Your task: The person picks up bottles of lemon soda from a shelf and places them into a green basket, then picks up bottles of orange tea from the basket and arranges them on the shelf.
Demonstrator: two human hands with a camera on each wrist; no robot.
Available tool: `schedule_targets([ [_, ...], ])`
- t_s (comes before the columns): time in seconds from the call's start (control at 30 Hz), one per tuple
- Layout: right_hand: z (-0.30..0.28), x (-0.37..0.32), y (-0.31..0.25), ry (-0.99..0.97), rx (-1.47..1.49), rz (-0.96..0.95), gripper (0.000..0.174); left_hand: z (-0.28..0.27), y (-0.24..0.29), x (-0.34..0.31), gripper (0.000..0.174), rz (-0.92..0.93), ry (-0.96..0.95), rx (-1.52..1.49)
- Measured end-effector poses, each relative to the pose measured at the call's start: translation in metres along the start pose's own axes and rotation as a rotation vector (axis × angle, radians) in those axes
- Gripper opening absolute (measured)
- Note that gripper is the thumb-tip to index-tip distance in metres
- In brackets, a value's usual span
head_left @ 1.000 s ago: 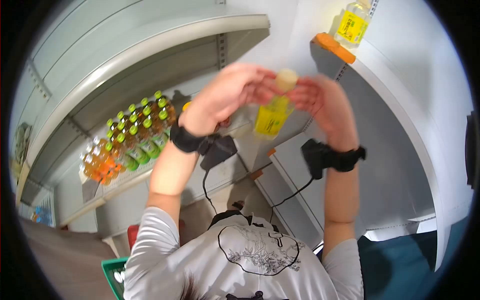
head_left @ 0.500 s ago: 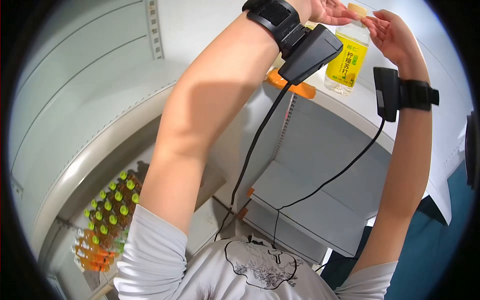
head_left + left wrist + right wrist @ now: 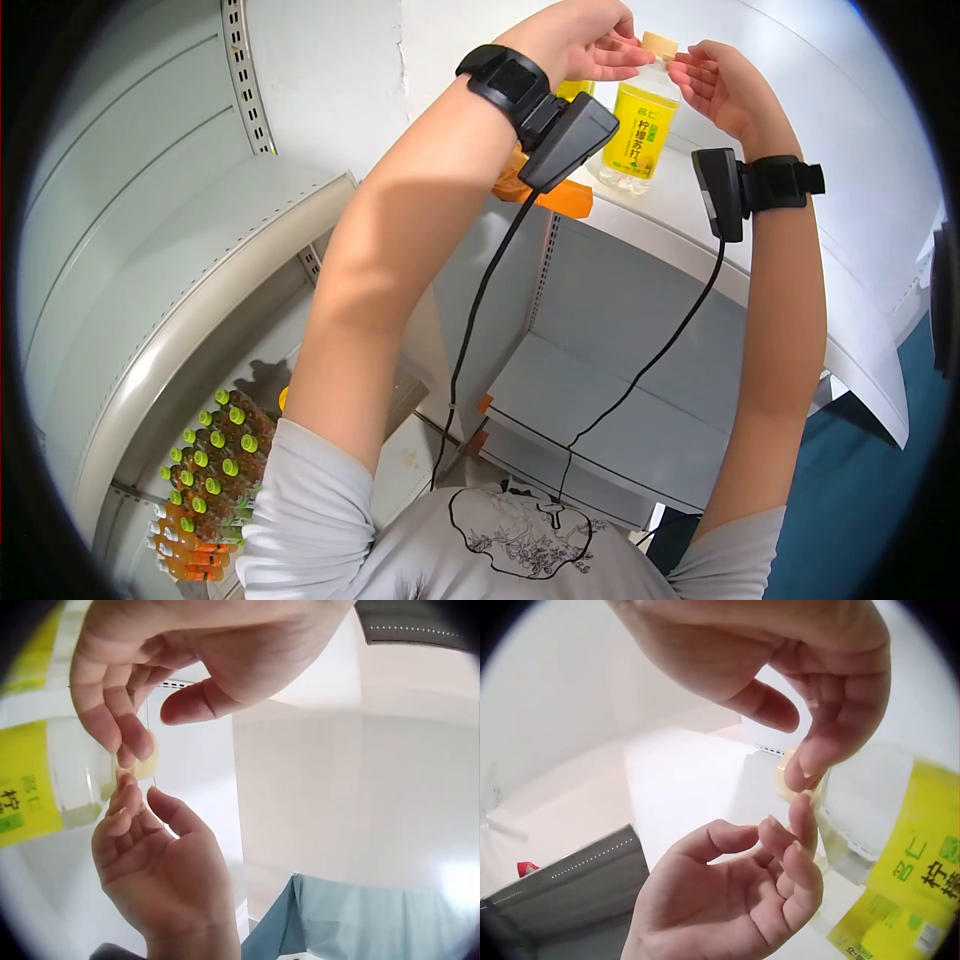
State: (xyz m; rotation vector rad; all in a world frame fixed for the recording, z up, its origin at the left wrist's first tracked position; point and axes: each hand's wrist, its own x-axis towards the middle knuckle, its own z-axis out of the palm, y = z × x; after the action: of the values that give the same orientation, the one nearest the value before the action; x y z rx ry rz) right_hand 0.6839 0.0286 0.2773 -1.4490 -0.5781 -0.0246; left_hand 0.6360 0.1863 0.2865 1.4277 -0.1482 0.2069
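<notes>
Between the hands is a clear bottle with a yellow label [image 3: 640, 130] and pale cap [image 3: 660, 45], upright at the upper shelf, its base at or just above the surface. My left hand [image 3: 598, 45] has its fingertips at the neck from the left, and my right hand [image 3: 725, 85] meets it from the right. In the left wrist view the left hand's fingers [image 3: 112, 705] bend loosely against the neck below the cap [image 3: 148, 757], thumb apart. The right wrist view shows the right hand [image 3: 810, 667] touching the neck likewise, its thumb off the bottle [image 3: 862, 802].
A second yellow-labelled bottle [image 3: 575, 90] stands behind the left wrist. An orange piece [image 3: 560, 197] covers the shelf's corner. Lower left, several green-capped bottles [image 3: 220, 440] and orange drinks [image 3: 190, 550] stand on a lower shelf. Black cables [image 3: 475, 300] hang from both wrists.
Both hands have carried the bottle up from above the lower area to the upper shelf. Since half a second ago, hands and bottle appear further left as the head view shifted.
</notes>
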Motion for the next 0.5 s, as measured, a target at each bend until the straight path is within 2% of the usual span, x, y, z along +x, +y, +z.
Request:
schedule_targets([
  [0.07,-0.004,0.000,0.002,-0.035,-0.016,-0.007,0.024,-0.009,-0.006,0.001,0.017,0.013,-0.026,-0.026],
  [0.13,-0.005,-0.006,0.006,-0.001,-0.283,0.004,0.028,-0.015,-0.018,-0.007,0.027,0.117,0.033,0.287],
  [0.17,-0.004,-0.011,0.010,0.001,-0.284,0.006,0.028,-0.015,-0.025,-0.009,0.027,0.115,0.032,0.286],
  [0.23,-0.002,-0.023,0.013,0.090,-0.485,0.015,0.029,-0.010,-0.034,-0.019,0.026,0.259,0.061,0.387],
  [0.27,-0.003,-0.024,0.016,0.099,-0.508,0.040,0.029,-0.008,-0.040,-0.026,0.027,0.258,0.078,0.402],
  [0.43,-0.010,-0.027,0.032,0.066,-0.416,0.093,0.029,0.005,-0.053,-0.056,0.027,0.353,0.118,0.554],
  [0.5,-0.009,-0.031,0.039,-0.026,-0.267,0.136,0.032,0.005,-0.059,-0.062,0.027,0.384,0.085,0.562],
])
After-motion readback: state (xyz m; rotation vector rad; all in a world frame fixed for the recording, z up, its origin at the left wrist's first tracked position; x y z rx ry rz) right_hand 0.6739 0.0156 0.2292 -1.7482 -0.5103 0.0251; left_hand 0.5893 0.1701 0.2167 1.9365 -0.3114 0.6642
